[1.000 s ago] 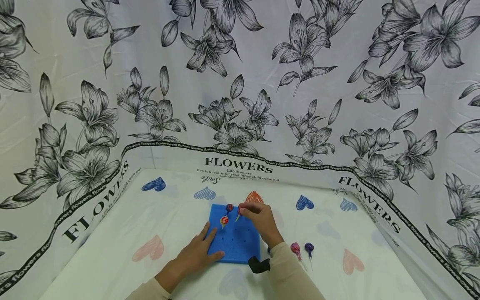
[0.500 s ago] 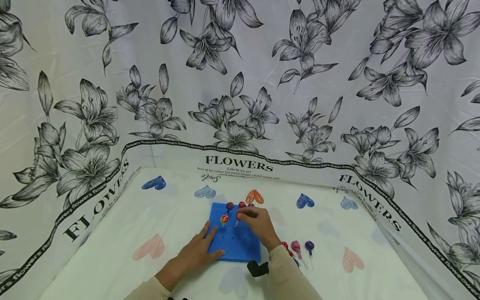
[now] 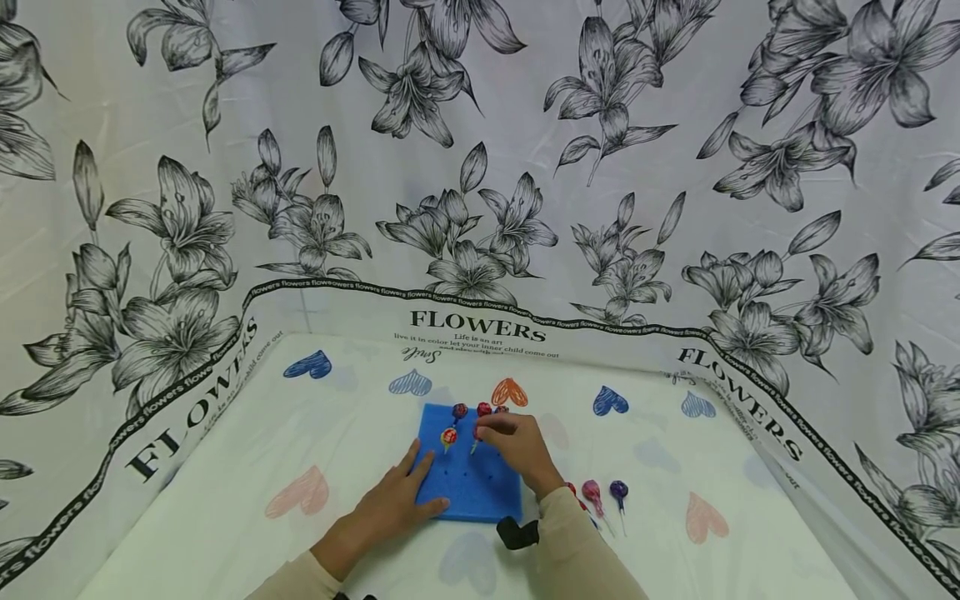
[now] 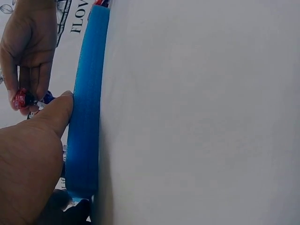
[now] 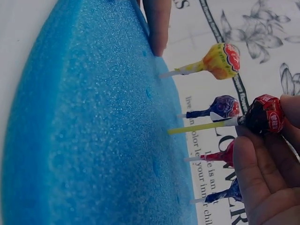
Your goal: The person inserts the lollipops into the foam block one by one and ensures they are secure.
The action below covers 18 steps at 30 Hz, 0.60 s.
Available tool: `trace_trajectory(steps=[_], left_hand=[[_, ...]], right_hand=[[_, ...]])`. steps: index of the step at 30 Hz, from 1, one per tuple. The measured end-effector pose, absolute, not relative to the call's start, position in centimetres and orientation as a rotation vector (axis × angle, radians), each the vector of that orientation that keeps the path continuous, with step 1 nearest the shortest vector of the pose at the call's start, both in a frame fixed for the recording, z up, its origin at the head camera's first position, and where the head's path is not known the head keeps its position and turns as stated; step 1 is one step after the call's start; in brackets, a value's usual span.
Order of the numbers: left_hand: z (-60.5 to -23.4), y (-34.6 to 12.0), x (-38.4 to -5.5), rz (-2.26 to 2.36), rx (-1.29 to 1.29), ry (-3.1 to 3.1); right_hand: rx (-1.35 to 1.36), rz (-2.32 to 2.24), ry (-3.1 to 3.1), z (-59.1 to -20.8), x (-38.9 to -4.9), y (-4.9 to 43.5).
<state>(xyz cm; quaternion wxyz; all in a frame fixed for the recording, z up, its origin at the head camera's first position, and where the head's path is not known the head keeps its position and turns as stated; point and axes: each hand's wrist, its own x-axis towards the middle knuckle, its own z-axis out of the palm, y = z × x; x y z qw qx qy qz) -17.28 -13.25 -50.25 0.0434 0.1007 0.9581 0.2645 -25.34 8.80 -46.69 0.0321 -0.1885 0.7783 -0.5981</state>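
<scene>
A blue foam block point(image 3: 465, 500) with small holes lies on the tabletop. My left hand point(image 3: 393, 500) rests along its left side, fingers spread and thumb on the near edge. With thumb and fingertips, my right hand point(image 3: 525, 450) pinches the dark red wrapped head of a lollipop point(image 5: 265, 115). Its yellow stick points at the foam, the tip at or just by the surface; whether it has entered, I cannot tell. Standing in the block are a yellow lollipop point(image 5: 220, 62), a purple one point(image 5: 225, 107), a red one point(image 5: 227, 152) and a dark blue one point(image 5: 225, 193), partly behind my fingers.
Right of the block lie a pink lollipop point(image 3: 592, 490), a purple lollipop point(image 3: 618, 490) and a red lollipop point(image 3: 572, 487) partly hidden by my sleeve. A black device point(image 3: 517, 533) sits at my right wrist. Flower-printed cloth point(image 3: 480, 225) hangs behind the table.
My right hand has come slightly nearer with the lollipop, uncovering the red one in the back row, and then barely moves. The left hand stays on the block.
</scene>
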Motion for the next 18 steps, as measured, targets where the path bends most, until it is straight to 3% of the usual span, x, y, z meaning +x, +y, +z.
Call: trace_trajectory(steps=[13, 18], left_hand=[[-50.3, -13.3, -17.3, 0.813, 0.281, 2.913], [-50.3, -13.3, -17.2, 0.822, 0.288, 2.91]], right_hand=[[-0.657, -1.748, 2.414, -44.1, -23.2, 8.4], [-0.639, -1.701, 2.451, -45.2, -23.7, 8.2]])
